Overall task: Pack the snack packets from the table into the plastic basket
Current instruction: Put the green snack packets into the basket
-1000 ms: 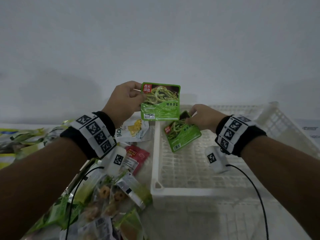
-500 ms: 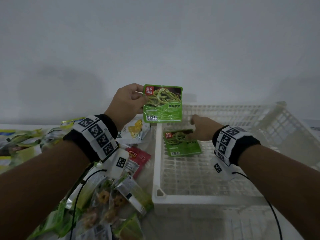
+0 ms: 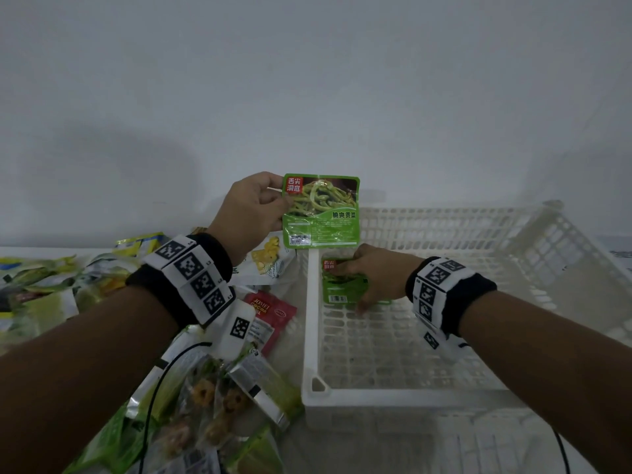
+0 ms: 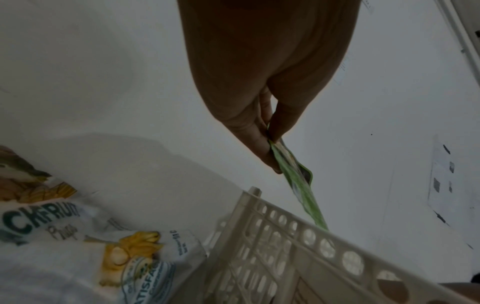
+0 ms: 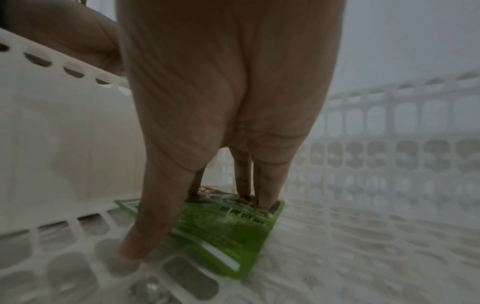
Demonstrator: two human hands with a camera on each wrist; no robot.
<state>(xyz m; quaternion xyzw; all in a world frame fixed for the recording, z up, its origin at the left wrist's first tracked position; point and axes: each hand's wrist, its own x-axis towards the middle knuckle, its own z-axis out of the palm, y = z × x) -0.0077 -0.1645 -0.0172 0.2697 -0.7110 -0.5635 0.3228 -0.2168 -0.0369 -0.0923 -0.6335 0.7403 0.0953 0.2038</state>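
Observation:
My left hand (image 3: 254, 206) pinches a green vegetable snack packet (image 3: 321, 210) by its left edge, upright in the air over the far left corner of the white plastic basket (image 3: 393, 391). In the left wrist view the thumb and fingers (image 4: 262, 152) clamp the thin packet (image 4: 301, 185) edge-on. A second green packet (image 3: 342, 283) lies flat on the basket floor by the left wall. My right hand (image 3: 376, 278) rests on it with straight fingers (image 5: 265, 185) pressing the packet (image 5: 228, 230) down.
Left of the basket the table holds a jackfruit chips bag (image 3: 270, 265), a red packet (image 3: 270, 313) and a heap of several green and clear snack packets (image 3: 212, 405). A plain wall stands behind. The basket's right and near parts hold nothing.
My right hand lowered its green packet from the air onto the basket floor and now presses it flat. The left hand kept its packet raised, drifting slightly right.

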